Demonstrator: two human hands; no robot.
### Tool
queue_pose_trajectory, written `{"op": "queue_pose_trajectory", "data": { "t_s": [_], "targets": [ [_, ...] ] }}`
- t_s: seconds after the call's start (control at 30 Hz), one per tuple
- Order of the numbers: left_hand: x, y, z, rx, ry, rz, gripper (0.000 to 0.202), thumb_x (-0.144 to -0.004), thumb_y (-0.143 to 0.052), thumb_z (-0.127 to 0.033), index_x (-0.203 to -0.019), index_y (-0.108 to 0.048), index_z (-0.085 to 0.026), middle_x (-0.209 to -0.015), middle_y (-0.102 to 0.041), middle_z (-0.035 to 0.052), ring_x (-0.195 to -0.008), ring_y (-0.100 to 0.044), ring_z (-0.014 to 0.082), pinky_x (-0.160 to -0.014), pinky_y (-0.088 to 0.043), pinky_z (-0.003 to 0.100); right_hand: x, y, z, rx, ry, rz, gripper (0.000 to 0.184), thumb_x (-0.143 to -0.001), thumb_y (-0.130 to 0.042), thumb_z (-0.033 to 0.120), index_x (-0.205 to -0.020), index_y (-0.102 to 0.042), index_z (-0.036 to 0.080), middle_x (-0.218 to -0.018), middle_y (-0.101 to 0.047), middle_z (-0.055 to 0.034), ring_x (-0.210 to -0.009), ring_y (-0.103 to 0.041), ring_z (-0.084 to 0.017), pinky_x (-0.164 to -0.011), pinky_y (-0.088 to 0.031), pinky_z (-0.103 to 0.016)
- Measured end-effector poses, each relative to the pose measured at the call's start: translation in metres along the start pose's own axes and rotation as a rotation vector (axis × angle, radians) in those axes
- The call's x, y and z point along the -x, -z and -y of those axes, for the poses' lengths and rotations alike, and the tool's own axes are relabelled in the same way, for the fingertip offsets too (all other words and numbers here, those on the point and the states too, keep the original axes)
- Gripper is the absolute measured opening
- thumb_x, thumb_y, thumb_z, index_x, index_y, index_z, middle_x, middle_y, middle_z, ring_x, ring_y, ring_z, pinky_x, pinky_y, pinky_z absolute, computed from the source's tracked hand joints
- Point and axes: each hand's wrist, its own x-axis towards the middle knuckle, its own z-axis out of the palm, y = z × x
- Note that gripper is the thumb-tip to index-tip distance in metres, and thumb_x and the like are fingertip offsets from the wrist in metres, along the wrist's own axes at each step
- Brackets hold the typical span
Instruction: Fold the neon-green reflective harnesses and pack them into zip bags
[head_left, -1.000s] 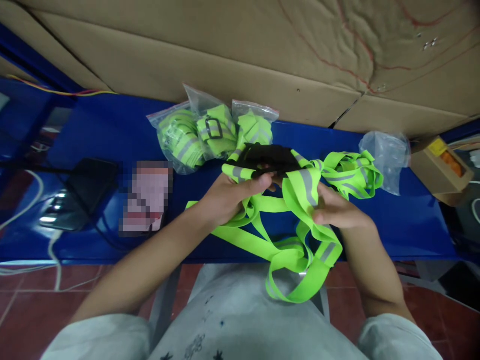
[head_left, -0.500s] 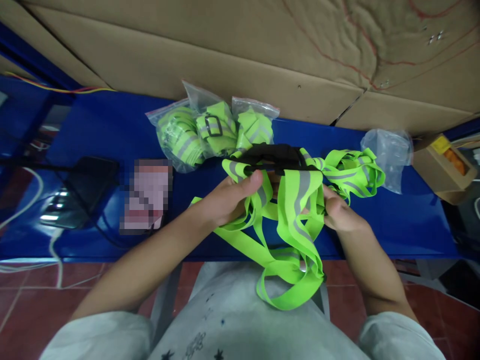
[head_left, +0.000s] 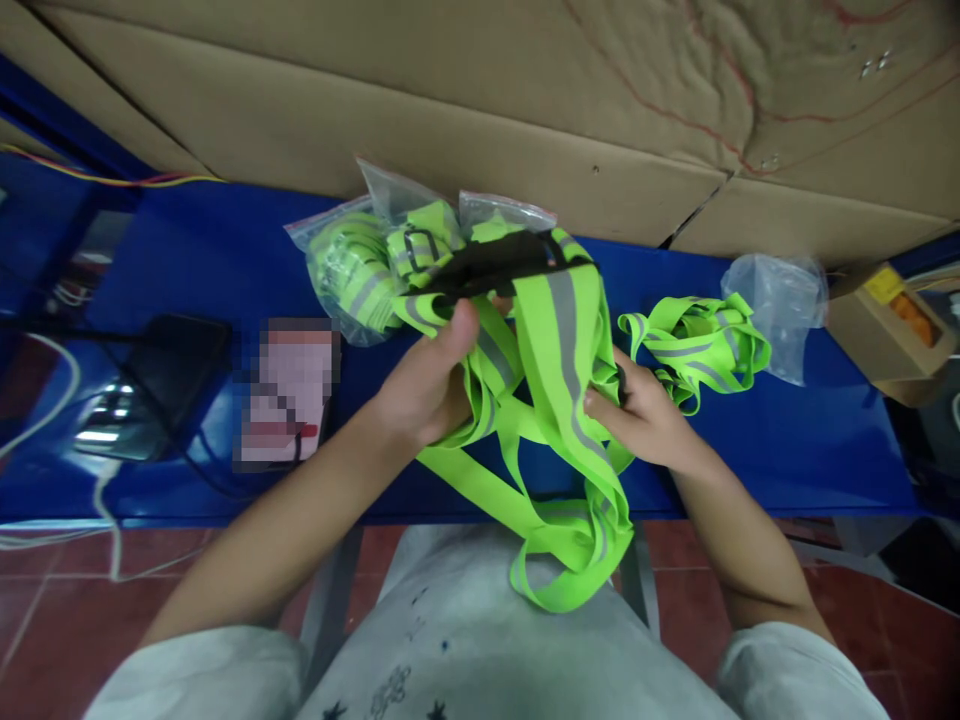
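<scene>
Both of my hands hold a reflective strap vest [head_left: 562, 350], neon green bands with a grey stripe and a black piece at the top. My left hand [head_left: 435, 385] is closed round the bands at the left, thumb up near the black piece. On the right, my right hand [head_left: 637, 410] pinches the hanging bands. Loops of strap droop past the table's front edge toward my shirt. A second bundle of green straps [head_left: 701, 345] lies just beyond my right hand. Behind the held vest sit several bagged green strap vests [head_left: 356, 270], partly covered by it.
A clear plastic bag [head_left: 776, 310] and an open cardboard box [head_left: 892, 325] with an orange item are at the right. On the left of the blue table [head_left: 247, 230] lie a black device [head_left: 161, 370], cables and a blurred-out pink item [head_left: 289, 395]. Cardboard [head_left: 375, 110] covers the back.
The black piece has tilted and shifted up and left with my left hand. My right hand has moved left and down along the bands, away from the loose bundle.
</scene>
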Motion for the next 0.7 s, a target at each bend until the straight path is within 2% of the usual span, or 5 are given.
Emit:
{"op": "queue_pose_trajectory", "data": {
  "t_s": [0.07, 0.2, 0.5, 0.6, 0.7],
  "targets": [
    [-0.002, 0.002, -0.004, -0.042, -0.033, -0.021, 0.084, -0.088, -0.046, -0.088, -0.147, -0.060, -0.029, -0.146, -0.066, 0.0079, -0.136, -0.062, 0.0392, -0.101, -0.062, 0.054, 0.001, 0.000, 0.004, 0.018, -0.041, 0.021, 0.037, -0.105, -0.053, 0.051, -0.129, -0.062, 0.024, -0.080, -0.067, 0.0001, -0.064, -0.059, -0.017, -0.061, -0.049, -0.031],
    [-0.003, 0.004, -0.008, -0.043, -0.002, 0.011, 0.092, -0.088, -0.036, -0.092, -0.156, -0.049, -0.031, -0.154, -0.059, 0.0082, -0.141, -0.057, 0.0378, -0.105, -0.061, 0.054, 0.000, 0.000, 0.008, 0.048, -0.003, 0.071, 0.038, -0.110, -0.041, 0.048, -0.089, -0.058, 0.022, -0.078, -0.065, -0.0006, -0.067, -0.060, -0.014, -0.067, -0.048, -0.028],
    [-0.004, 0.002, -0.017, -0.164, -0.105, -0.106, 0.088, -0.097, -0.024, -0.084, -0.148, -0.059, -0.022, -0.154, -0.059, 0.0092, -0.143, -0.053, 0.0383, -0.111, -0.055, 0.052, -0.005, 0.003, -0.004, 0.082, -0.038, 0.097, 0.044, -0.111, -0.037, 0.048, -0.080, -0.051, 0.021, -0.069, -0.056, 0.0022, -0.060, -0.054, -0.011, -0.062, -0.043, -0.026],
    [-0.007, 0.005, -0.014, -0.144, -0.083, -0.120, 0.084, -0.098, -0.024, -0.083, -0.148, -0.059, -0.026, -0.154, -0.059, 0.0064, -0.146, -0.051, 0.0378, -0.112, -0.056, 0.052, -0.007, 0.001, -0.009, 0.108, -0.042, 0.075, 0.044, -0.111, -0.037, 0.047, -0.086, -0.061, 0.020, -0.076, -0.061, -0.0003, -0.067, -0.060, -0.013, -0.070, -0.050, -0.028],
    [-0.007, 0.006, -0.005, -0.054, -0.076, -0.085, 0.076, -0.095, -0.039, -0.083, -0.140, -0.064, -0.028, -0.150, -0.063, 0.0051, -0.149, -0.049, 0.0372, -0.116, -0.054, 0.053, -0.009, 0.002, -0.012, 0.138, 0.010, -0.043, 0.038, -0.108, -0.047, 0.043, -0.134, -0.062, 0.020, -0.133, -0.064, -0.0111, -0.126, -0.062, -0.023, -0.110, -0.050, -0.038]
  ]
}}
